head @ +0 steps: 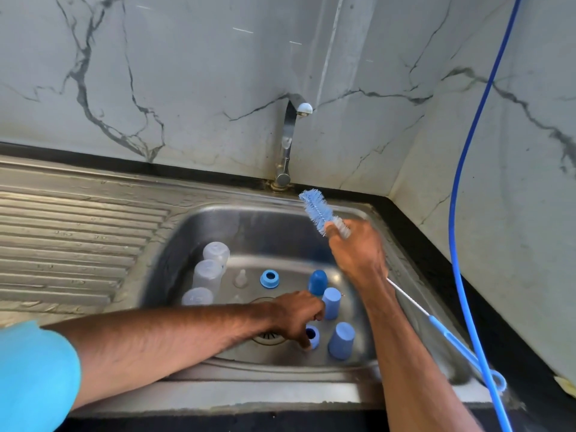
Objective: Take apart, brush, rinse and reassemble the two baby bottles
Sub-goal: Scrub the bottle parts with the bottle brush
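Inside the steel sink [218,219] lie the bottle parts. Three clear bottle bodies [207,274] stand upside down at the left. A clear teat [240,278] and a blue screw ring [269,279] sit in the middle. A dark blue cap [318,281] and two light blue caps [331,302] [341,340] stand at the right. My left hand [296,316] reaches down and pinches a second blue ring [312,336] by the drain. My right hand [355,254] grips the blue bottle brush [316,208] just below its bristles, head pointing up towards the tap.
A chrome tap [288,145] rises from the back edge of the sink. A ribbed steel draining board [68,232] lies to the left. A blue hose [467,188] hangs down the marble wall at the right. The brush's long handle [448,338] trails over the sink's right rim.
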A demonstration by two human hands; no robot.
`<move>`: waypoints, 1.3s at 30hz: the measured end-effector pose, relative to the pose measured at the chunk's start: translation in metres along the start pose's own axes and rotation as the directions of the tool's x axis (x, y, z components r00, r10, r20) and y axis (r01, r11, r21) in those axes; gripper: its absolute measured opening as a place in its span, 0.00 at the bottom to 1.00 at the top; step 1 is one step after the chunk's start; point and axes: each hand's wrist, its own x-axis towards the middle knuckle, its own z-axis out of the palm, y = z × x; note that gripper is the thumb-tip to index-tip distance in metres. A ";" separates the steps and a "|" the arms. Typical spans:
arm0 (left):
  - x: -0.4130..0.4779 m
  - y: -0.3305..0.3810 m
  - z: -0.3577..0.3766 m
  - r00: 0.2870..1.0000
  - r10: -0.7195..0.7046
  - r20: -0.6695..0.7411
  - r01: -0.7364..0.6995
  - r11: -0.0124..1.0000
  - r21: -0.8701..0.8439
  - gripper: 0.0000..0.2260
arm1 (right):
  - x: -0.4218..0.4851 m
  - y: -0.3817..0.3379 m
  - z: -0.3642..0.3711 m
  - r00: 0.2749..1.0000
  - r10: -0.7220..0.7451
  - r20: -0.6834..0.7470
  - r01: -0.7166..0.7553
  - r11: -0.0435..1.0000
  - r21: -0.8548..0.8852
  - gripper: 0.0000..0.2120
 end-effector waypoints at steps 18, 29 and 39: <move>0.018 0.043 -0.013 0.961 0.268 -0.064 -0.270 0.962 -0.027 0.15 | -0.004 0.004 -0.003 1.000 0.016 0.019 -0.017 0.998 0.062 0.14; -0.026 -0.015 -0.067 0.945 -0.151 -0.291 -0.015 0.867 -0.498 0.12 | -0.013 -0.020 -0.004 0.990 -0.052 0.129 0.041 0.996 0.083 0.13; -0.077 -0.082 -0.109 0.732 -0.678 -0.070 -0.242 -0.162 -0.957 0.06 | -0.047 -0.059 -0.008 0.908 -0.295 0.297 0.225 0.943 0.246 0.01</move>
